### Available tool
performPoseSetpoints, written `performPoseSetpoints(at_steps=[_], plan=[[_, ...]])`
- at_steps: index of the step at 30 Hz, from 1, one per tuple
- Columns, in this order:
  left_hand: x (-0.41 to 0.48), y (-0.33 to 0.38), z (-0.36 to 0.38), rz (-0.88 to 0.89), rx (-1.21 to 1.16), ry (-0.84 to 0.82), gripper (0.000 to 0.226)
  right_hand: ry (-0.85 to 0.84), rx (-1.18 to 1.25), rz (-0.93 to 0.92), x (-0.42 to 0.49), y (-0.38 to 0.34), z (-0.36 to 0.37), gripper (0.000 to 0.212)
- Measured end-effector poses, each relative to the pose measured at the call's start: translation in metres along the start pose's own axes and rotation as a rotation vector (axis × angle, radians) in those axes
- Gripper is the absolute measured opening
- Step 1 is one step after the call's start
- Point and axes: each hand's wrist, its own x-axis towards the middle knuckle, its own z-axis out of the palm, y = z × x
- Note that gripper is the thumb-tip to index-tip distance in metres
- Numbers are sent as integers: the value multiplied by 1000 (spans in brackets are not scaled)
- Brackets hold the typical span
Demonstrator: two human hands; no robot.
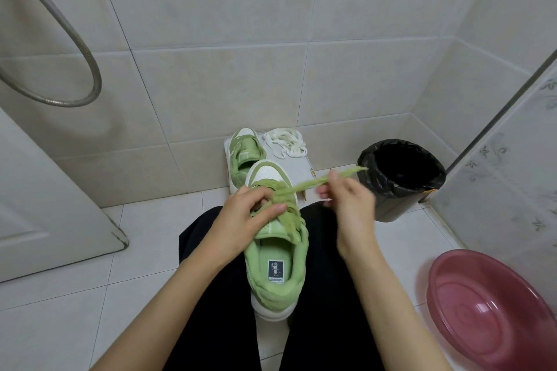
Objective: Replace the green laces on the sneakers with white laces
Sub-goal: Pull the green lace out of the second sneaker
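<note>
The green lace [316, 184] is fuzzy woven cloth. The sneaker [275, 253] looks like soft matt fabric, perhaps suede. At one o'clock the black liner [376, 178] is crinkled, glossy plastic. At four o'clock the pink basin [494, 310] is smooth, shiny plastic. At ten o'clock the hose [75, 39] is ribbed metal.

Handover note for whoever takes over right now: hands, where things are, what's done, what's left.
Left hand: grips the near sneaker at its lacing, on the lap.
Right hand: fingers pinch a loose end of the green lace, pulled out to the right.
Far sneaker and white laces: on the white platform ahead, laces in a loose pile.
Done: green lace partly loosened, still threaded.
Left: strip the green lace, thread white. Cannot tell the far sneaker's lacing state, so check it.
</note>
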Motion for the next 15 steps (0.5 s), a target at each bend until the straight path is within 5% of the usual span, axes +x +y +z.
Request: performPoseSetpoints(at_steps=[2, 6, 11, 15], plan=[[-1, -2, -1, 2, -34, -11, 12, 51, 14, 46, 10, -8, -18, 31], [3, -4, 2, -28, -96, 50, 13, -117, -504, 34, 7, -5, -22, 46], [4, -3, 5, -136, -275, 69, 19, -345, -449, -181, -17, -5, 1, 9], [6, -2, 1, -184, -354, 45, 18, -465, -606, -230, -29, 2, 18, 23]])
